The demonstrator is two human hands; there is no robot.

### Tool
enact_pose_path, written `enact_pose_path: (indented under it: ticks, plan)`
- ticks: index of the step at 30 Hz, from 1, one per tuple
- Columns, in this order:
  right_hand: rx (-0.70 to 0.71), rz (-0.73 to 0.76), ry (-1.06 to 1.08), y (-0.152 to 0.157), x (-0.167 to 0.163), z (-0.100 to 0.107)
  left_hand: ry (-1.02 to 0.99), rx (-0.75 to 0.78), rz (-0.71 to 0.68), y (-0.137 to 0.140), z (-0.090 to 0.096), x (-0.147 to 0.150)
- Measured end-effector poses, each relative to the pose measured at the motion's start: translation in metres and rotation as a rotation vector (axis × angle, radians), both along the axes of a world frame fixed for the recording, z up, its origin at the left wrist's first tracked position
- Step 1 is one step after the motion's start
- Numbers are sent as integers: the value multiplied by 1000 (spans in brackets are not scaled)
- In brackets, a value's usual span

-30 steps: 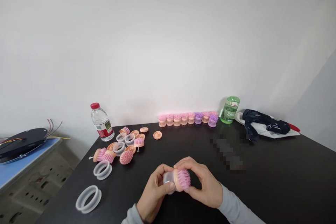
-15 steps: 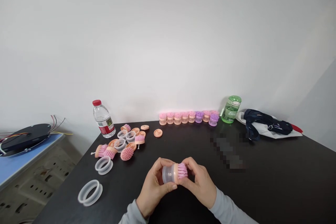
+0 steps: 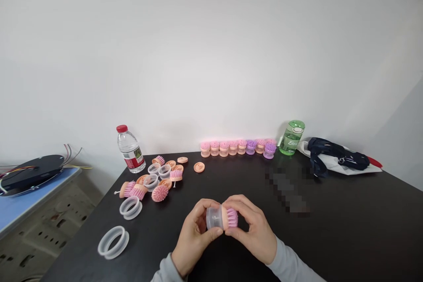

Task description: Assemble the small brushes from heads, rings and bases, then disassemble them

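Note:
Between my two hands, above the dark table, lies a round brush on its side, made of a clear plastic ring [image 3: 214, 218] and a peach brush head with pink bristles [image 3: 232, 217]. My left hand [image 3: 196, 231] grips the clear ring from the left, thumb below and fingers above. My right hand [image 3: 254, 229] closes around the peach rim of the brush head, its thumb under and fingers over the top. The ring and the brush head touch each other; whether they are locked together I cannot tell.
Loose clear rings [image 3: 113, 242], peach discs [image 3: 198, 167] and pink brush heads [image 3: 160, 193] lie on the left. Along the wall stands a row of finished-looking pink and purple brushes [image 3: 224, 148]. A water bottle [image 3: 132, 152], a green bottle [image 3: 291, 139] and a dark strapped item [image 3: 340, 154] stand farther back.
My right hand's fingers have shifted from the bristles toward the peach rim. The brush has moved slightly right and turned a little. The things on the table stay put.

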State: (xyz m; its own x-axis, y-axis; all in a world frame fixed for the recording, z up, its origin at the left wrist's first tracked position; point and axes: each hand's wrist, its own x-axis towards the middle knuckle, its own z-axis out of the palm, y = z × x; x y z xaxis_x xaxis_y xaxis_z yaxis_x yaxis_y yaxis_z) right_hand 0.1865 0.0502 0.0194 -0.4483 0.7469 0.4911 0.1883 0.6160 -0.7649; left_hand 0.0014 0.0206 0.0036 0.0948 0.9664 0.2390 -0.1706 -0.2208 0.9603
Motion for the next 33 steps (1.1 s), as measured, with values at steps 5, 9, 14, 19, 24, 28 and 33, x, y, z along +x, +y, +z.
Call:
enact_pose_path:
  ticks: [5,9,14,19,24,28,33]
  plan:
    - [65,26,4,1,3,2,-23,-74,-1,-3,4,1]
    - [100,69,4,2,4,4,-12,-126,-5,-4,4,3]
    - [266,171,-18,2,5,5,-72,-307,-85,-5,2,8]
    - [483,236,-64,2,5,3,-87,-453,-120,-5,3,11]
    - [667,244,-72,0,3,1,-107,-510,-143,-5,4,12]
    - [627,183,-115,0,5,-2,-111,-440,-80,-4,0,14]
    - [501,115,-150,1,6,-3,-102,-324,-39,-4,-6,15]
